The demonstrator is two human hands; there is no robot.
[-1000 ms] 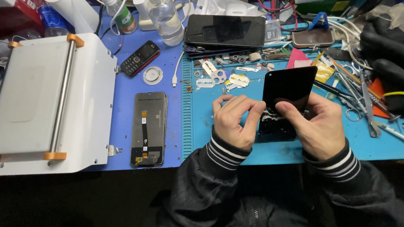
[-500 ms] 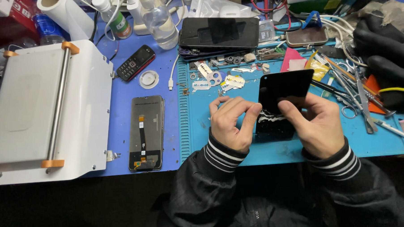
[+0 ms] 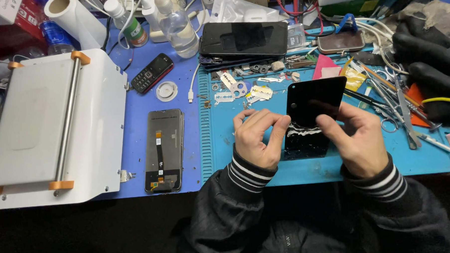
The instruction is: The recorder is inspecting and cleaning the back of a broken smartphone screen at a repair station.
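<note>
My right hand (image 3: 357, 137) holds a black phone back cover (image 3: 316, 99), lifted at an angle off a black phone body (image 3: 305, 142) that lies on the blue-green work mat (image 3: 266, 165). White residue shows along the seam between them. My left hand (image 3: 257, 135) rests at the phone's left edge, with its fingertips pinched against that edge. Both wrists wear striped cuffs on a dark jacket.
A loose phone screen (image 3: 164, 148) lies face down left of the mat. A white machine (image 3: 50, 127) fills the left side. Razor blades (image 3: 244, 92), tweezers (image 3: 401, 110), a small keypad phone (image 3: 152, 72), a dark tablet (image 3: 244, 38), bottles (image 3: 176, 26) and black gloves (image 3: 427, 59) crowd the back and right.
The back cover has stayed lifted in my right hand. My left hand's fingers have shifted slightly along the phone's left edge. The camera view moved a little.
</note>
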